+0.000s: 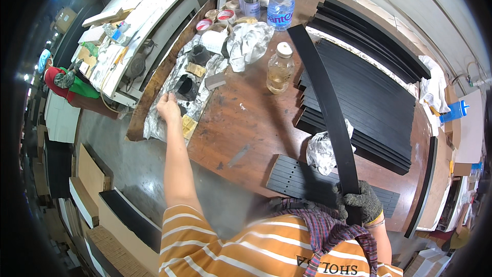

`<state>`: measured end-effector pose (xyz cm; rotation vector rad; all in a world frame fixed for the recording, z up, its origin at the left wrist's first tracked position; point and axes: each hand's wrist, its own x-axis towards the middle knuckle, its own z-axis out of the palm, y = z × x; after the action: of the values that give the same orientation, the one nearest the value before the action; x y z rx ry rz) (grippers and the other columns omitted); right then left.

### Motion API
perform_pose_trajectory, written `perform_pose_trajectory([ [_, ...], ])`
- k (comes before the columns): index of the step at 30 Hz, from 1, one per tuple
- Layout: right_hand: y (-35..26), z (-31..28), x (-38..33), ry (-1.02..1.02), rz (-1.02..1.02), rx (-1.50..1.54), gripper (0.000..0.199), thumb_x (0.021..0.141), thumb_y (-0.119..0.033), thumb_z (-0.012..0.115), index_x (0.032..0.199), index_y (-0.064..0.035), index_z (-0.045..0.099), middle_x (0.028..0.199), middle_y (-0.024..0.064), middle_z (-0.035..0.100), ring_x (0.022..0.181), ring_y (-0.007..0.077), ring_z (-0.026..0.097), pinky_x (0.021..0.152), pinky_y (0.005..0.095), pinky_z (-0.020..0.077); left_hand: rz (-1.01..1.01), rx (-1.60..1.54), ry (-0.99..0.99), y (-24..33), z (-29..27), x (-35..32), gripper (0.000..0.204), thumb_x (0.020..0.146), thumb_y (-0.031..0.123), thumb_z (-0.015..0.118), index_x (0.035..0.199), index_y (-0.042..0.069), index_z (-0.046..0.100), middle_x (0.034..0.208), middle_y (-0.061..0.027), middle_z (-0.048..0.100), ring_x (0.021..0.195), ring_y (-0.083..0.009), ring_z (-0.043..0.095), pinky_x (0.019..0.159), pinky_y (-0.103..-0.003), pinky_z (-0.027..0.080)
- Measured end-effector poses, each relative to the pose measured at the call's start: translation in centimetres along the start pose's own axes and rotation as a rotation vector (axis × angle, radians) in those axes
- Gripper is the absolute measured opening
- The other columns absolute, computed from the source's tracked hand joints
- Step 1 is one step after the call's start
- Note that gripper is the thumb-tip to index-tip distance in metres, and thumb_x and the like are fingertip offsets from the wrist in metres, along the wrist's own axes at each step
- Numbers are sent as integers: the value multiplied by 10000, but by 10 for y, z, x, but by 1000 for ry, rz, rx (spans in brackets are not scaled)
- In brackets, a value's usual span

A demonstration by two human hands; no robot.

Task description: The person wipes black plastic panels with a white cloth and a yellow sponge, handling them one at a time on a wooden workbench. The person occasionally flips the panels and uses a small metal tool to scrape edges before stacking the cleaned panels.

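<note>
In the lower right of the frame, the gloved right hand [363, 205] is closed around a long black strip [330, 105], which slants up toward the top centre; the glove covers part of its lower end. Left of centre, the bare left hand [169, 106] has its fingers drawn together beside a black cup [188, 91]; I cannot tell whether they pinch anything, and the cup's dark contents are hard to make out.

The strip hides parts of the stacked black slats [364, 97] at right, a crumpled white cloth [320, 153] and a drilled grey board [294, 177] on the brown bench [256, 141]. At far left, a co-worker [69, 82] is small and indistinct.
</note>
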<state>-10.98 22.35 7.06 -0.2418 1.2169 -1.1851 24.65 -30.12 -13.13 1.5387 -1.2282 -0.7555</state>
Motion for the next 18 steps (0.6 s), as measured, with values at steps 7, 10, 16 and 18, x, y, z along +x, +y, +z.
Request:
perform_pose_trajectory([
  [7, -3, 0, 0, 65, -6, 18, 560, 788, -260, 839, 1160, 101, 625, 735, 122, 654, 545, 195, 622, 517, 305, 489, 493, 509, 143, 79, 14, -83, 373, 961, 235, 674, 1265, 21, 681, 1037, -142, 712, 874, -313, 682, 835, -422, 531],
  [10, -1, -5, -1, 4, -42, 48, 599, 831, -329, 817, 1198, 95, 606, 729, 116, 638, 548, 185, 609, 516, 309, 495, 150, 2, -579, 119, 49, -191, 325, 952, 90, 689, 1260, -11, 656, 1152, -113, 664, 999, -154, 631, 831, -314, 535],
  [16, 8, -16, -10, -28, -186, 146, 677, 949, -534, 643, 1216, 87, 605, 729, 119, 639, 547, 184, 608, 512, 294, 482, 1165, 199, -1173, 157, 122, -384, 615, 770, 398, 833, 1249, 59, 651, 1478, -196, 467, 1366, -398, 428, 1119, -579, 364],
  [18, 15, -23, -16, 28, -265, 48, 778, 964, -648, 552, 1234, 80, 602, 738, 121, 649, 548, 187, 609, 510, 288, 470, 1340, 444, -1190, 158, 139, -404, 542, 811, 356, 815, 1252, 82, 661, 1412, -196, 512, 1306, -379, 485, 1088, -515, 422],
])
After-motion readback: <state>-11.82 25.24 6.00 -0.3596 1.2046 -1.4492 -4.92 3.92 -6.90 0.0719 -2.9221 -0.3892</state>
